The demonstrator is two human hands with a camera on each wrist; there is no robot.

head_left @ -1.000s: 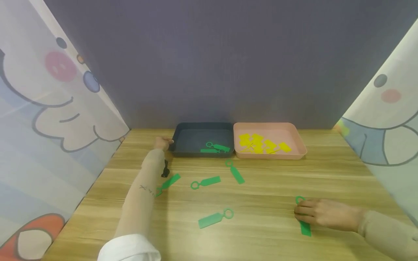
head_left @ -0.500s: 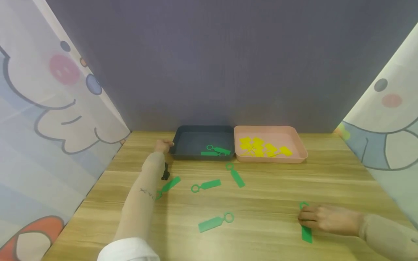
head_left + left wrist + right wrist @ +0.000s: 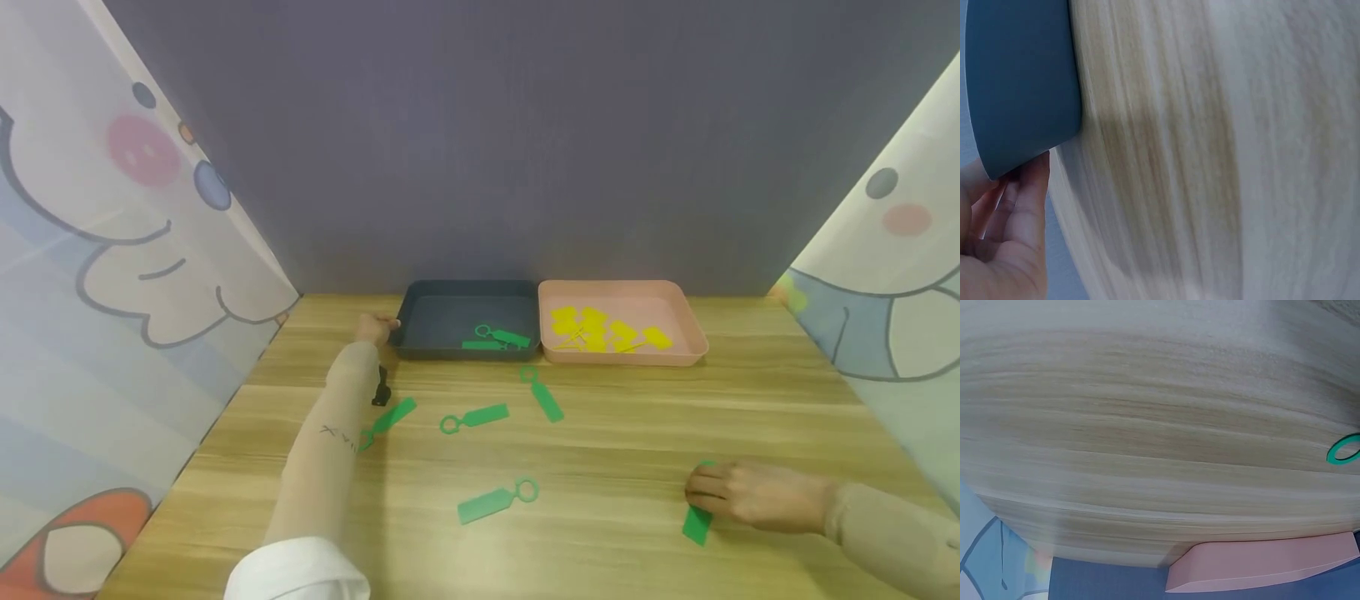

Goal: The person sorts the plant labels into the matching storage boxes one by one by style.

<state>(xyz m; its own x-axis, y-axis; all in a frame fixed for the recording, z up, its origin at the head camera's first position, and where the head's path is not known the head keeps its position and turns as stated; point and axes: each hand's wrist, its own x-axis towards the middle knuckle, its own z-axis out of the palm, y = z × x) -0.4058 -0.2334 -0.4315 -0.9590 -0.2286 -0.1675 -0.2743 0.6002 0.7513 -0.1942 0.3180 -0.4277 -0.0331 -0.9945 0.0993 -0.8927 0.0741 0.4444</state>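
My left hand (image 3: 375,328) grips the left end of the dark blue tray (image 3: 408,333); the left wrist view shows the thumb and fingers about the tray wall (image 3: 1022,94). Two green ring-ended tags (image 3: 510,337) lie inside it. At the right, my right hand (image 3: 757,493) holds a green tag (image 3: 697,527) low at the table, fingers curled over its middle and fingertips hidden. The right wrist view leaves the hand out; a green ring (image 3: 1332,453) enters at its right edge, and I cannot tell whose tag it belongs to.
The pink tray (image 3: 690,337) with several yellow tags (image 3: 591,329) adjoins the blue one. Several more green tags (image 3: 487,505) lie scattered across the wooden table (image 3: 600,558). A small black object (image 3: 382,387) sits beside my left forearm. A dark grey panel (image 3: 480,142) stands behind the trays.
The green tag under my right hand has turned, its lower end swinging left. My right hand has shifted slightly right. The left hand keeps its place on the tray.
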